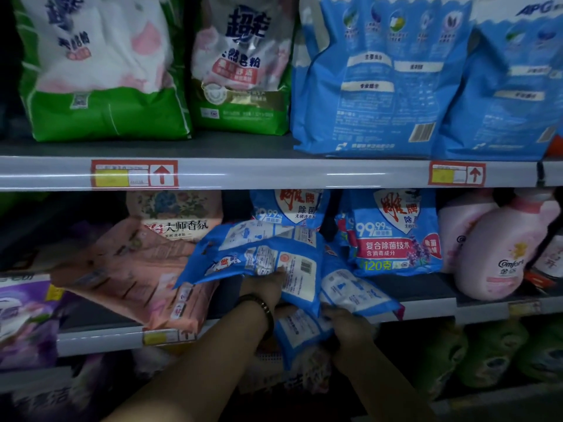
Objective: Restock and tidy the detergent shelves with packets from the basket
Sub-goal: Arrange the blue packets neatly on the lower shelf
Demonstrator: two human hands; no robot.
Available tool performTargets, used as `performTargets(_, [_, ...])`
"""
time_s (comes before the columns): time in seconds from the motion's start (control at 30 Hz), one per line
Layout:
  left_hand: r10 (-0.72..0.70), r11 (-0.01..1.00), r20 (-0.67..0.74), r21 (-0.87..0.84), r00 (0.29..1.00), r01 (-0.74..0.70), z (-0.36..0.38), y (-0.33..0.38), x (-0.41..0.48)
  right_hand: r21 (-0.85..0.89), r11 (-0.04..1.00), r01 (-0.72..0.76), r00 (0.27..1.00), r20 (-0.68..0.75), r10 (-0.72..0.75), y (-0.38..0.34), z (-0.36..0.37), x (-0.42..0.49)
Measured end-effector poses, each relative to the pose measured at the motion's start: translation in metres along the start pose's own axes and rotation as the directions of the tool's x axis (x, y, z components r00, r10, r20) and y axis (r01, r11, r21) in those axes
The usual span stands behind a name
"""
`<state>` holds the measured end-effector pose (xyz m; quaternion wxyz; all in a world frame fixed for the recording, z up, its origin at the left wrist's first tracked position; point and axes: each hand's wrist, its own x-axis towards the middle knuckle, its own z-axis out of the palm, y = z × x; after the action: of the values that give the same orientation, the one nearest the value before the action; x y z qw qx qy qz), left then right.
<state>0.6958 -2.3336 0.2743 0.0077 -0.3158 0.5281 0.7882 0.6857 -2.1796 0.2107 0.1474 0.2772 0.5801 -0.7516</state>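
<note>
Blue detergent packets [259, 254] are held in both curled hands, one above the left hand [265, 287], another against the right hand [347, 327]; each should be stood upright, label outward, beside the standing row [393, 233] beyond.

We see a red-framed price tag [134, 174] at the left and another price tag [456, 174] at the right, each with a yellow patch and an upward arrow. Lower right, a pink Comfort bottle [499, 254] tilts just in front of a second pink bottle [454, 233]. Below them stand blurred green bottles [493, 357].
</note>
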Motion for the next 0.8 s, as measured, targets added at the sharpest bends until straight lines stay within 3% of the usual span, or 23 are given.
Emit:
performTargets(0.07, [0.091,0.996,-0.056,0.018,0.994,-0.09,-0.009,0.003,-0.004,-0.034,0.999,-0.029,0.997,0.067,0.031,-0.001,0.003,-0.006])
performTargets(0.17, [0.249,0.965,-0.095,0.108,0.964,-0.238,-0.034,0.009,-0.012,-0.009,0.998,-0.065,0.996,0.052,0.066,-0.001,0.006,-0.017])
performTargets(0.27, [0.466,0.863,-0.133,0.283,0.874,-0.417,-0.07,0.019,-0.027,0.05,0.997,-0.055,0.997,0.056,0.053,0.0,0.011,-0.031])
performTargets(0.37, [0.568,0.792,-0.177,0.382,0.804,-0.476,-0.106,0.03,-0.036,0.071,0.995,-0.066,0.996,0.056,0.062,0.001,0.013,-0.043])
performTargets(0.43, [0.554,0.812,-0.198,0.343,0.808,-0.473,-0.132,0.038,-0.033,0.024,0.997,-0.072,0.996,0.058,0.071,0.002,0.016,-0.052])
performTargets(0.57, [0.356,0.921,-0.196,0.241,0.914,-0.307,-0.178,0.044,-0.002,-0.033,0.999,-0.035,0.998,0.045,0.036,0.004,0.019,-0.064])
performTargets(0.7, [0.238,0.957,-0.159,0.205,0.958,-0.204,-0.18,0.046,-0.01,0.009,0.999,0.053,0.998,-0.023,-0.053,0.008,0.024,-0.08])
performTargets(0.8, [0.177,0.973,-0.162,0.179,0.971,-0.147,-0.176,0.041,-0.012,-0.023,0.994,0.103,0.993,-0.048,-0.104,0.029,0.017,-0.041])
